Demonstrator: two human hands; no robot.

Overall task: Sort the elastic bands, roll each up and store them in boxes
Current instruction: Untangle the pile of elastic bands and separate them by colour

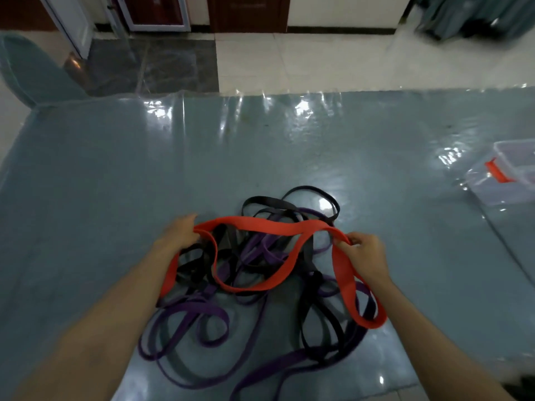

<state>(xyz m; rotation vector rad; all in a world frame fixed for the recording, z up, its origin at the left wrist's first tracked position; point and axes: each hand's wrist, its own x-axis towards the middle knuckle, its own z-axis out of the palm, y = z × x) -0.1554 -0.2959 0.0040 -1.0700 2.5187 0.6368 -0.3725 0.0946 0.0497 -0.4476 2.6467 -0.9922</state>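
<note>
Fingers of both hands, left hand (181, 231) and right hand (363, 251), pinch the red band (260, 224), lifted over the tangled pile (249, 287) mid-frame on the desk (101, 175). I judge it light, limp, stretchy; grip its flat ends.

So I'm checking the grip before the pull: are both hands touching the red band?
Touching. The head view shows the left hand gripping one end of the red band and the right hand pinching the other.

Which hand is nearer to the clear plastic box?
Right. The right hand holds the red band, nearer the clear plastic box; the left hand is farther left.
</note>
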